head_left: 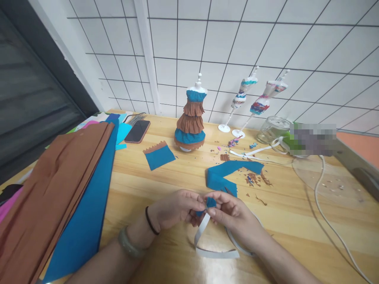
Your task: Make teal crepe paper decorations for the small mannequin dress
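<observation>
Both hands meet near the table's front, working on a small folded piece of blue crepe paper (211, 202). My left hand (182, 207) pinches the paper from the left, thumb pressed against its fingers. From the other side my right hand (229, 211) pinches the same paper, its thumb over the top of a narrow white strip (202, 230). The strip hangs down and curls to the right along the tabletop. Just beyond the fingers lies a longer folded blue crepe strip (217, 177). The fingertips partly hide the small piece.
A mini dress form (194, 118) wears tiered brown and blue paper. Two more forms (241, 94) (269, 92) stand behind, beside a glass jar (274, 128). Brown crepe sheets (65, 173), a phone (137, 131), a blue-brown piece (160, 156), paper scraps (253, 179) and a white cable (318, 193) lie around.
</observation>
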Demonstrator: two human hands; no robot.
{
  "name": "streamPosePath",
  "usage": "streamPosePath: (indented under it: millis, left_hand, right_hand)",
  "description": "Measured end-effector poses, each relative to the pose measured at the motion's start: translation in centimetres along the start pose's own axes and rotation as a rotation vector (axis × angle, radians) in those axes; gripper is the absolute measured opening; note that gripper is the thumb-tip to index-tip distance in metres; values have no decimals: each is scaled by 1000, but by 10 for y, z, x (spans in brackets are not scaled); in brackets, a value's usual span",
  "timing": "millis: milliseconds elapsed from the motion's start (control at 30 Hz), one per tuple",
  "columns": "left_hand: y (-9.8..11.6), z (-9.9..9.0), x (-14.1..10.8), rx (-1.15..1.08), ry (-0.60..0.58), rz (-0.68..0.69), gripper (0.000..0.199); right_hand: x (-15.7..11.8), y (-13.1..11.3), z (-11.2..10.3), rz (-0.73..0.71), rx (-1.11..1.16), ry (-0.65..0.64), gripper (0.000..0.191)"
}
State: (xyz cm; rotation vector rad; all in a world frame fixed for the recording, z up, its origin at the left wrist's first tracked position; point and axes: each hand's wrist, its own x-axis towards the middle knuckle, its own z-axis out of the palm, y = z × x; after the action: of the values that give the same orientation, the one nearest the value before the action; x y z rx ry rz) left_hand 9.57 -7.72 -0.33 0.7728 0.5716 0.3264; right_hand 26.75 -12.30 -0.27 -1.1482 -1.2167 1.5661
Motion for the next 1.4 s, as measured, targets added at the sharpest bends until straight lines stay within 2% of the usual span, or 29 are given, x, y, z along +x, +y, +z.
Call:
streamPosePath:
  millis: [100, 267, 433, 567, 733, 900, 1000, 1133, 1267, 1400]
  left_hand:
    - [0, 0, -1, 15, -41, -16, 17]
    - [0, -1, -2, 26, -31, -43, 16]
    - [1, 0, -3, 75, -11, -64, 17]
    - [4, 2, -5, 188, -10, -41, 22]
    - [8, 7, -7, 439, 93, 35, 28]
    - [6, 10, -8, 582, 175, 33, 37]
    - [7, 14, -12, 796, 251, 159, 36]
    - [11, 20, -18, 974, 417, 325, 15]
    - [10, 22, -19, 1082, 467, 453, 18]
    - [6, 23, -16, 1191, 473, 488, 17]
  right_hand:
    - [0, -2, 0, 11, 21, -82, 17]
    - [-1, -3, 0, 33, 69, -178, 8]
    - [-1, -3, -1, 29, 24, -155, 9]
    - [0, -2, 0, 56, 49, -190, 11]
    - [0, 0, -1, 57, -26, -152, 14]
    - [2, 0, -1, 52, -69, -106, 18]
    - [3, 0, 0, 61, -23, -47, 19]
    - [5, 1, -1, 62, 13, 35, 22]
    - [5, 0, 1, 48, 23, 56, 23]
    - [5, 1, 2, 42, 46, 69, 27]
